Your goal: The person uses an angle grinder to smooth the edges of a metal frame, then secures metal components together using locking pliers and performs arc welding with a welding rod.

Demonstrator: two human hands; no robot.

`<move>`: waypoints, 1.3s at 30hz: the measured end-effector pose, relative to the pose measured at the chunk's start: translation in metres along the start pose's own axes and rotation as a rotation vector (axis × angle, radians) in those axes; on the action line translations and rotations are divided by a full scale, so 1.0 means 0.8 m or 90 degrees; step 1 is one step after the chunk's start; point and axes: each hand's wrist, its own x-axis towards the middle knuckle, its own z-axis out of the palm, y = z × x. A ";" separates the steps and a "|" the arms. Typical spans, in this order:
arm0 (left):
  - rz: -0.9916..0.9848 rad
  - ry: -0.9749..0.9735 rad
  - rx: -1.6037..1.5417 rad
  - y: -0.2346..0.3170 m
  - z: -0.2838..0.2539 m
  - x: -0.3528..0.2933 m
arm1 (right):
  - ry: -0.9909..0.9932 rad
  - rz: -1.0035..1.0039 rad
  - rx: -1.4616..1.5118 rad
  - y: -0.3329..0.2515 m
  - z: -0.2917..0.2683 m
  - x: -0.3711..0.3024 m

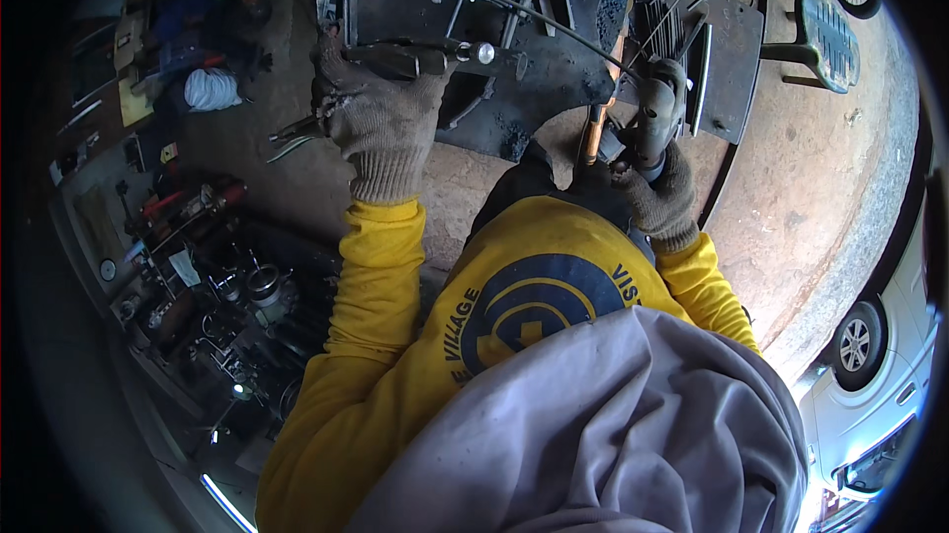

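Note:
My left hand, in a grey-brown knitted glove, is closed at the left edge of a dark metal work surface. Two thin metal prongs of a tool stick out beside its palm; the rest is hidden under the glove. Just beyond its fingers lies a dark hammer-like tool with a shiny round end. My right hand, gloved too, is wrapped round the lower end of a grey, rounded power tool. A long thin metal rod curves across the surface towards that tool.
An orange-brown handle lies left of the power tool. Thin rods are bunched at the far right, near a plastic chair. Machine parts crowd the left floor. Another person is at the far left. A car stands right.

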 end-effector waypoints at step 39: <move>0.301 -0.100 0.423 0.003 -0.020 -0.007 | 0.019 0.016 -0.002 -0.012 0.014 0.011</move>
